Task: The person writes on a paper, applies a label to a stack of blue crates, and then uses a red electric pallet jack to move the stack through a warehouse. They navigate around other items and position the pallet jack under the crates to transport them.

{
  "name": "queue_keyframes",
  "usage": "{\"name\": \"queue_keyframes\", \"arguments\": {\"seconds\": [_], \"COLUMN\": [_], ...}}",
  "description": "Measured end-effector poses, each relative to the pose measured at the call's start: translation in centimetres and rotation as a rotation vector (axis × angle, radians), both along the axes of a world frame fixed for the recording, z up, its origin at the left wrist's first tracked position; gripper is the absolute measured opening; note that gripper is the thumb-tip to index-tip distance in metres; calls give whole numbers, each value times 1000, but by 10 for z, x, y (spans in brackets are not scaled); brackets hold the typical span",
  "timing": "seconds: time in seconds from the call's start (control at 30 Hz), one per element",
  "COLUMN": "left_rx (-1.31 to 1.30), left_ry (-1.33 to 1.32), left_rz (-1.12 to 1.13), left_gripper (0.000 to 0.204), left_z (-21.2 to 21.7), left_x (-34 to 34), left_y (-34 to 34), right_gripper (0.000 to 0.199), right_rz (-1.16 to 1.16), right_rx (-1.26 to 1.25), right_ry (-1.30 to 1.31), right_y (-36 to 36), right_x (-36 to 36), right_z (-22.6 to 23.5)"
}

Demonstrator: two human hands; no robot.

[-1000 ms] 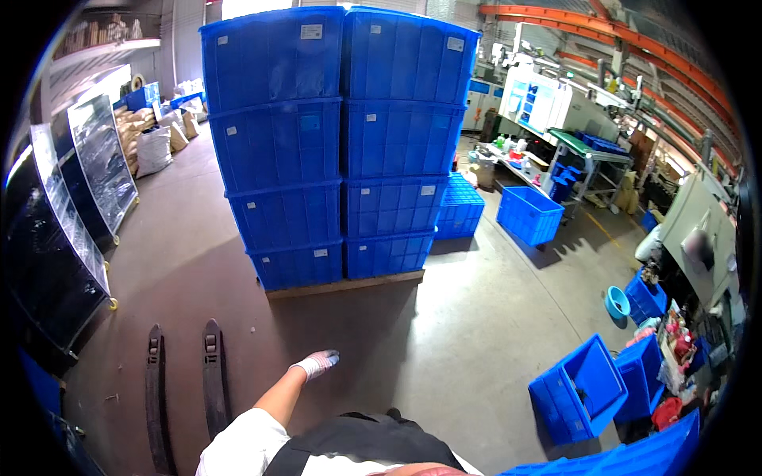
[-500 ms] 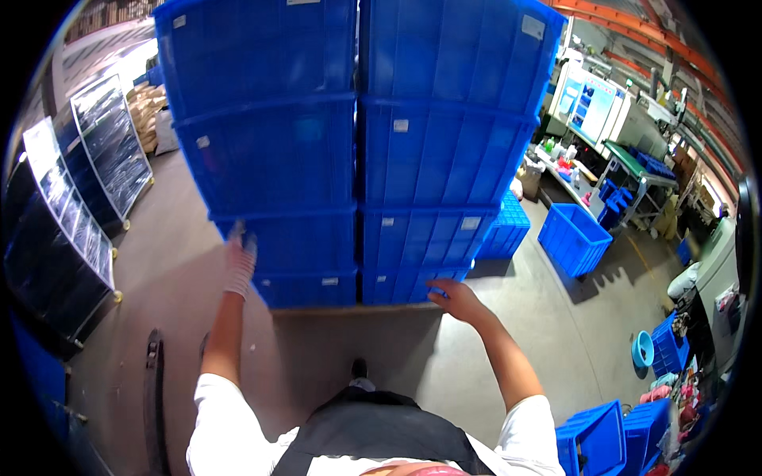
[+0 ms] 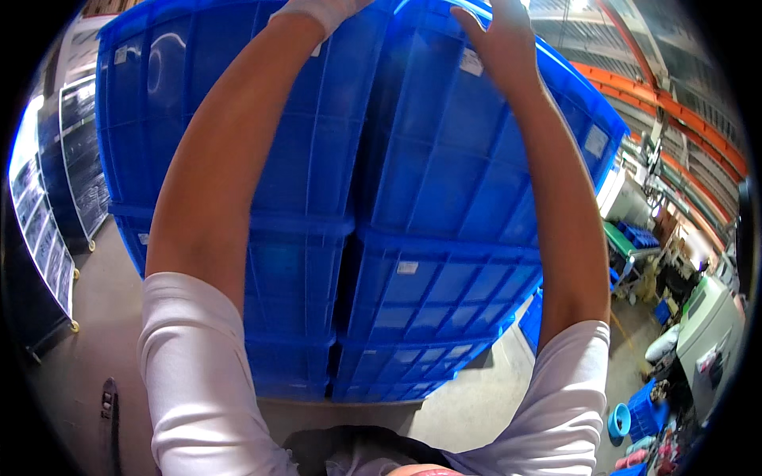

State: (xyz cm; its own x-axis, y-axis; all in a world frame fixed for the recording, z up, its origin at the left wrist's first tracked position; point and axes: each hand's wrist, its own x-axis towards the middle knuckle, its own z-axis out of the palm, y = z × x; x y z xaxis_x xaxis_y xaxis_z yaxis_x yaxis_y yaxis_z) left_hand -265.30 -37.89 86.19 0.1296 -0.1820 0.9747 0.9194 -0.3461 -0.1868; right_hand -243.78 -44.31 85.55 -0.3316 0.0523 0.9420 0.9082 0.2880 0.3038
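Overhead, both hands point(image 3: 508, 32) (crate-top point(image 3: 476, 135))

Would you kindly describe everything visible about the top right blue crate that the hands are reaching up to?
The top right crate is a large, glossy blue plastic bin with ribbed walls, a thick rim and small pale labels. It sits upright atop its stack, close beside the left stack. The right hand rests on its upper rim; the left hand reaches the neighbouring crate's top, mostly cut off.
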Motion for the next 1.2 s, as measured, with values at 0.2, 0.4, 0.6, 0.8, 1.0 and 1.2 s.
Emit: {"name": "queue_keyframes", "arguments": {"seconds": [0.2, 0.4, 0.6, 0.8, 1.0, 1.2], "left_rx": [-168, -57, -30, 12, -46, 0], "left_ry": [56, -22, -48, -46, 29, -44], "left_rz": [36, 80, -22, 40, 60, -29], "left_gripper": [54, 53, 51, 50, 55, 54], "left_z": [14, 9, 9, 13, 11, -3], "left_x": [29, 22, 27, 26, 20, 37], "left_y": [39, 37, 31, 40, 28, 46], "right_gripper": [47, 41, 35, 34, 34, 35], "right_rz": [-240, -290, -251, -175, -6, 96], "right_rx": [-178, -215, 114, -173, -241, -183], "right_ry": [1, -36, -278, -68, -49, -120], "right_y": [52, 52, 79, 52, 66, 80], "right_x": [-15, -16, 3, -15, -12, 16], "right_z": [50, 18, 20, 16, 22, 15]}}
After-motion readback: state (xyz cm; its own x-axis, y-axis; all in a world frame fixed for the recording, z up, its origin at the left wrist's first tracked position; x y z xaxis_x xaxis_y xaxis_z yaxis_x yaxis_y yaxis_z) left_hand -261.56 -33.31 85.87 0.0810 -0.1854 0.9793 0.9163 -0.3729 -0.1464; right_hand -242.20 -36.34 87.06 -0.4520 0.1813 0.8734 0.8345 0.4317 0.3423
